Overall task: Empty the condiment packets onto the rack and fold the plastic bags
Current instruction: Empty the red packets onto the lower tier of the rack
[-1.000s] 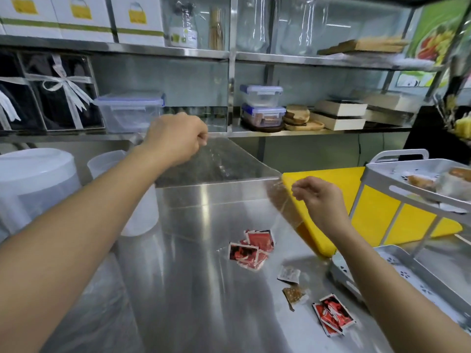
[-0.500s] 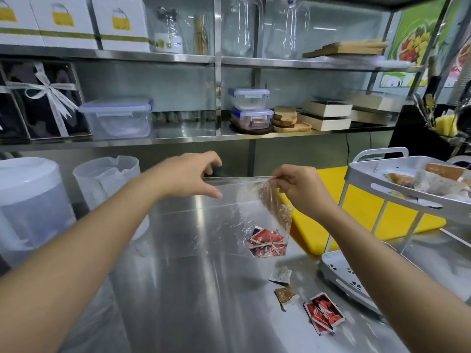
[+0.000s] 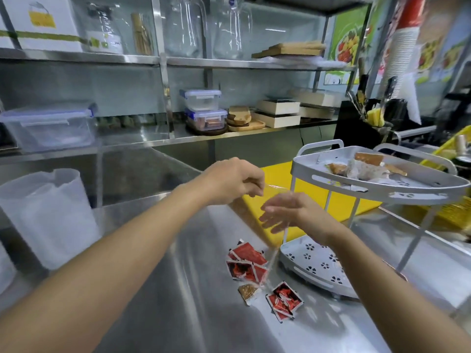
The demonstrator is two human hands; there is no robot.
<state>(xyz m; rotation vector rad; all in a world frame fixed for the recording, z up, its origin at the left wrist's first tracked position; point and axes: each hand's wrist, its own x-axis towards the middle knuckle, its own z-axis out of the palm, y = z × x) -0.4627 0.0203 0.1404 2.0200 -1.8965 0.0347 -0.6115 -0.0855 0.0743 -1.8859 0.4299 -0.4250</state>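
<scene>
The left hand has been brought down from its raised position and inward, close beside the right hand. The plastic bag, earlier stretched wide between the two hands, is now gathered into a narrow hanging strip. The right hand's fingers, previously pinched on the bag's edge, are spread. The red packets earlier seen hanging inside the bag are now seen on the desk.

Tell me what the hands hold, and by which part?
A clear plastic bag. The left hand pinches its top edge; the right hand looks open against its side.
</scene>
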